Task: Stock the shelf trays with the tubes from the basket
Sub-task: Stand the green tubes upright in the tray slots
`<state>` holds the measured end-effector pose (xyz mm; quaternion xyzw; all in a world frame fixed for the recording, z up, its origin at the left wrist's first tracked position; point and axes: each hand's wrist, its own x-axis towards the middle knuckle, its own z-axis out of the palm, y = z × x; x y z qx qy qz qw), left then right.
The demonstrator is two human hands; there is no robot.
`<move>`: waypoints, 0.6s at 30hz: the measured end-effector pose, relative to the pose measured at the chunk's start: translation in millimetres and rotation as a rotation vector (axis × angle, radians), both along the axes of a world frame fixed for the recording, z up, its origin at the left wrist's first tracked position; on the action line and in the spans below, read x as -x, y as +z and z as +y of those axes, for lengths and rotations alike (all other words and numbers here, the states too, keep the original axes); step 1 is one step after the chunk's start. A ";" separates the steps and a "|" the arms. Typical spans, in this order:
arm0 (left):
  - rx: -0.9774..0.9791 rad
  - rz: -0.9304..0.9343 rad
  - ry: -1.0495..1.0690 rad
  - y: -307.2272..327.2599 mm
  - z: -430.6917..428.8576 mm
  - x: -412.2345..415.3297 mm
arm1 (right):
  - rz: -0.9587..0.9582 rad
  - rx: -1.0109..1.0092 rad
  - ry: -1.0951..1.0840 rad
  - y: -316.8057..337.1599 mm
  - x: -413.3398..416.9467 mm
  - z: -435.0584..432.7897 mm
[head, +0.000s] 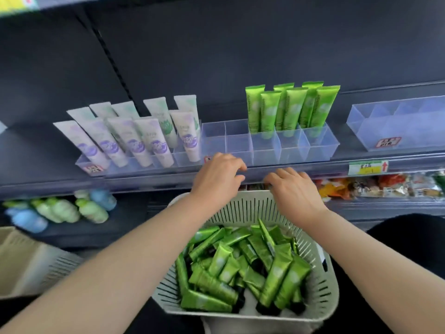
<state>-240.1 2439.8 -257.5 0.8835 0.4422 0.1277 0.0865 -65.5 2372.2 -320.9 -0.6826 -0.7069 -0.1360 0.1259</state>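
Head: tubes (240,268) in basket (236,208), untouched by left grip (216,175), right grip (295,191).

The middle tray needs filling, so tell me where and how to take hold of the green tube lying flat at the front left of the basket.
Pinch the green tube across its middle, coming straight down from above. It lies flat on top of the other tubes with its broad face up, and the basket wall close in front probably blocks a side approach.
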 end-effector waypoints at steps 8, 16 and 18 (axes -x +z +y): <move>0.260 0.056 0.104 -98.0 -42.9 36.1 | 0.031 0.539 -0.057 -60.0 24.2 -34.5; 0.331 0.054 0.179 -154.6 -65.0 71.2 | -0.226 0.863 -0.105 -96.1 24.6 -59.7; 0.356 0.041 0.219 -161.2 -66.4 77.5 | -0.189 0.867 -0.112 -99.7 25.1 -61.3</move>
